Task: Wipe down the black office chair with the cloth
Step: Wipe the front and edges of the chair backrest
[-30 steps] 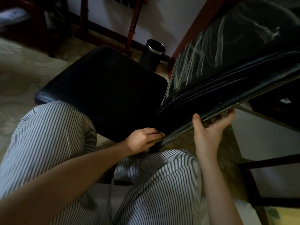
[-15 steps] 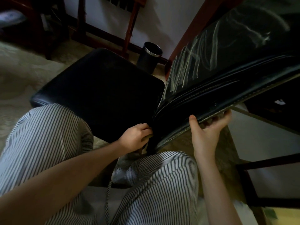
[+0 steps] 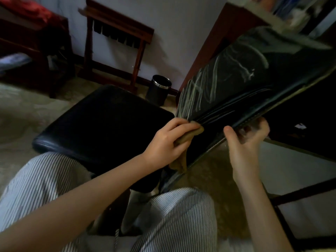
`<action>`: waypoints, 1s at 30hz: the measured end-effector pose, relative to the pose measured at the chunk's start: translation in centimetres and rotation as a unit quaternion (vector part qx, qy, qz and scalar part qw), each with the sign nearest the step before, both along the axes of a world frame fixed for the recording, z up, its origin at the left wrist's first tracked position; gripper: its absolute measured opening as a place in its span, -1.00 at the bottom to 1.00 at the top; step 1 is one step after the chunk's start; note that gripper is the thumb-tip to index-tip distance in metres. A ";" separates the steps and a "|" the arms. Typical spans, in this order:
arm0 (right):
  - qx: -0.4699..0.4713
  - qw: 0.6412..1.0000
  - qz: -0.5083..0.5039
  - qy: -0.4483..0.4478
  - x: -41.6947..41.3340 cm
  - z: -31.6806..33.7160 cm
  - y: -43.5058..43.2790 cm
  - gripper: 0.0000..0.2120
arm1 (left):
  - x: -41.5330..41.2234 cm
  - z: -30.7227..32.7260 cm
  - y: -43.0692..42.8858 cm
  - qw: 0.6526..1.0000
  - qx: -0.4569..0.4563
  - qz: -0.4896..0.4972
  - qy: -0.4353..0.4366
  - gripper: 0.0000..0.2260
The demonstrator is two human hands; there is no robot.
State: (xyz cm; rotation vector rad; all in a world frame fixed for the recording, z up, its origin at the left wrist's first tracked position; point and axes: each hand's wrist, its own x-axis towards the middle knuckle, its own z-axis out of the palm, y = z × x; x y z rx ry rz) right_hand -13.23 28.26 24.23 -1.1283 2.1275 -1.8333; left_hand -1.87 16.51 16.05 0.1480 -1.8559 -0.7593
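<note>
The black office chair fills the middle of the head view: its padded seat [image 3: 109,122] lies to the left and its backrest [image 3: 241,82], streaked with pale scribbles, leans off to the right. My left hand [image 3: 169,140] presses a tan cloth [image 3: 181,160] against the lower front of the backrest, close to where it meets the seat. Part of the cloth hangs below my fingers. My right hand [image 3: 245,142] grips the backrest's lower edge from behind, thumb in front.
A small black bin [image 3: 160,89] with a metal rim stands by the wall beyond the seat. A wooden rack [image 3: 116,42] leans on the wall. Dark wooden furniture [image 3: 214,50] is close on the right, and my striped trouser legs [image 3: 172,220] are below.
My left hand has slid up from the seat-back crease onto the backrest's lower front, and more of the cloth shows. My right hand keeps its grip on the edge.
</note>
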 end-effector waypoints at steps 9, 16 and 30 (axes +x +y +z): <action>-0.039 0.999 -0.009 0.032 0.0 4.1 0.0 -0.57 | -4.7 12.9 -0.5 0.995 0.030 -0.080 0.048 -0.77; -0.037 0.996 0.001 0.080 -0.8 3.3 0.1 -0.61 | -5.5 10.2 0.1 0.996 -0.002 -0.089 0.006 -0.71; -0.011 0.997 0.001 0.075 -0.4 3.5 0.1 -0.59 | -2.1 1.3 0.7 0.984 -0.006 -0.048 -0.174 -0.64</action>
